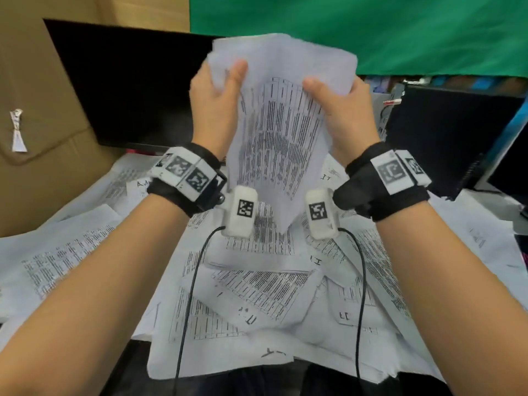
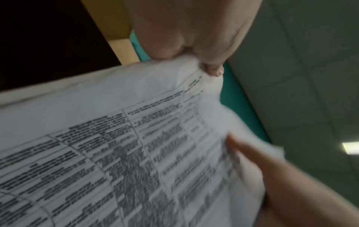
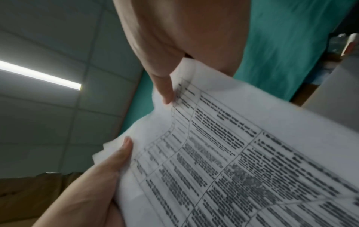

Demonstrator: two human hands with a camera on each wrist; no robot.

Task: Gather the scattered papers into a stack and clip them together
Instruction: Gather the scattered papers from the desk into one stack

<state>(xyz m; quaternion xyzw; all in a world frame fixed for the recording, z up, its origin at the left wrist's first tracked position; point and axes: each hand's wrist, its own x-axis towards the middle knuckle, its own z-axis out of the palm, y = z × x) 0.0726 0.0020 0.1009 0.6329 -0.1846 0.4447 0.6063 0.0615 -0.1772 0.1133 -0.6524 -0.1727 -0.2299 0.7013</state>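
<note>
I hold a bundle of printed papers (image 1: 278,121) upright above the desk, its lower corner hanging down between my wrists. My left hand (image 1: 217,98) grips the bundle's left edge, thumb on the front. My right hand (image 1: 340,107) grips the right edge the same way. The left wrist view shows the sheets (image 2: 120,153) pinched under my left hand (image 2: 194,50), with the other hand's thumb at the far edge. In the right wrist view the papers (image 3: 242,161) are pinched by my right hand (image 3: 174,69). More printed sheets (image 1: 257,290) lie scattered on the desk below. No clip is visible.
A cardboard box (image 1: 43,138) stands at the left, a dark monitor (image 1: 128,87) behind the hands, and a black computer case (image 1: 451,132) at the right. A green cloth (image 1: 371,30) hangs at the back. Cables from the wrist cameras trail over the scattered papers.
</note>
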